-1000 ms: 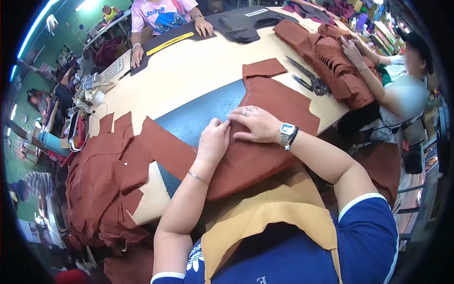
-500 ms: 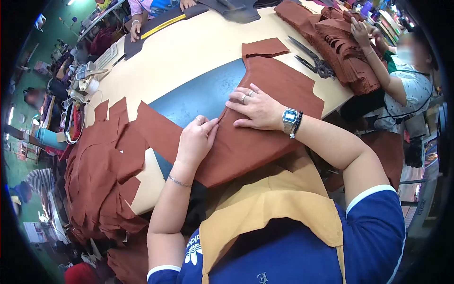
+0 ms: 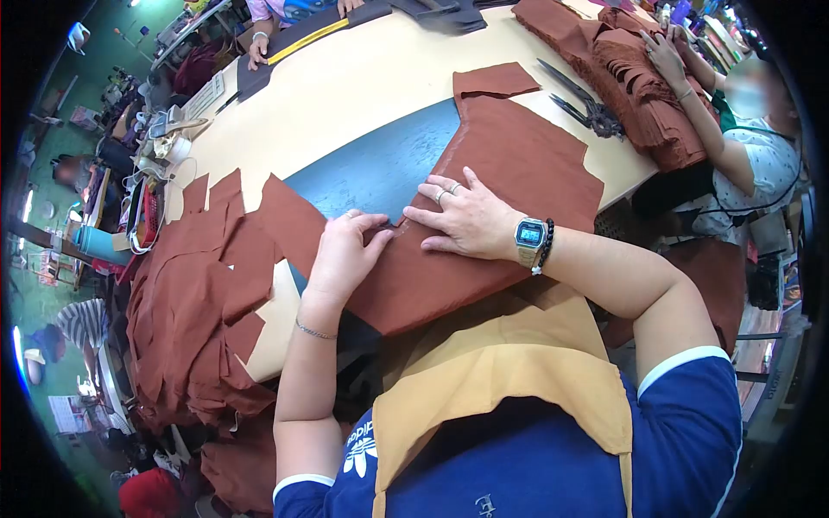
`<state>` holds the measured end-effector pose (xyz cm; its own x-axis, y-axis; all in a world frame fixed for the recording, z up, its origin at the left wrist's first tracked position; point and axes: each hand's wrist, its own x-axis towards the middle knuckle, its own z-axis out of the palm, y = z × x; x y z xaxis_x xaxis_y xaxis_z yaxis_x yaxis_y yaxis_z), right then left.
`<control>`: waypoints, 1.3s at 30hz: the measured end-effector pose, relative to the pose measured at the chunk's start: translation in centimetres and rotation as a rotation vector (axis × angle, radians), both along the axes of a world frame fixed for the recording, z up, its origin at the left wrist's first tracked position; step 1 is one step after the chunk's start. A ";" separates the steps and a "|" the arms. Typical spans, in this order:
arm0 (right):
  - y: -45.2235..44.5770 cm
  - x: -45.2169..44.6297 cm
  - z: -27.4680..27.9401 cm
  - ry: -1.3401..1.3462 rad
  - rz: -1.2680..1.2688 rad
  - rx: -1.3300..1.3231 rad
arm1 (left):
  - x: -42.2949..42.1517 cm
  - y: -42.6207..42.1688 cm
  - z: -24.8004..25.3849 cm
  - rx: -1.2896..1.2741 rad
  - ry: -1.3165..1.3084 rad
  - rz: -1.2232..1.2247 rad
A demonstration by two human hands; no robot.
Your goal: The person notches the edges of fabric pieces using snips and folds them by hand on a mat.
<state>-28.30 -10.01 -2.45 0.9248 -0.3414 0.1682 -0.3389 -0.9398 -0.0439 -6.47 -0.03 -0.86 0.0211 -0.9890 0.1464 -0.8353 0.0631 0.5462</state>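
A large rust-brown fabric piece (image 3: 509, 164) lies over a blue-grey board (image 3: 371, 164) at the near edge of the table. My left hand (image 3: 345, 250) is at the fabric's left edge, thumb and fingertips closed on a small bit of it; the exact pinch is partly hidden. My right hand (image 3: 466, 216) rests flat on the fabric just beside that edge, fingers spread. A pale line runs along the edge above my right hand. Another rust-brown strip (image 3: 298, 229) extends to the left of my left hand.
Rust-brown pieces (image 3: 199, 293) are heaped over the table's left side. Dark scissors (image 3: 596, 116) lie at the right, near a thick fabric stack (image 3: 639, 95) handled by a co-worker (image 3: 751, 164). Another person's hand (image 3: 258, 52) rests by a yellow ruler (image 3: 302, 45) at the far side.
My left hand has shifted a little left along the fabric edge, and its fingers have changed their pinch. My right hand stays flat on the fabric. The view has shifted slightly.
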 end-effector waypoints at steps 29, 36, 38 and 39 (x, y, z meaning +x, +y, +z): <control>1.6 3.1 5.1 0.275 -0.023 0.268 | 4.3 2.1 0.6 -0.148 -0.425 -0.218; 1.5 4.1 4.9 0.321 0.015 0.173 | 4.7 2.5 0.5 -0.188 -0.453 -0.141; 1.8 4.4 5.0 0.350 0.012 0.129 | 4.6 2.7 0.4 -0.202 -0.476 -0.129; 1.9 4.6 5.1 0.375 0.008 0.117 | 4.6 2.7 0.5 -0.204 -0.491 -0.126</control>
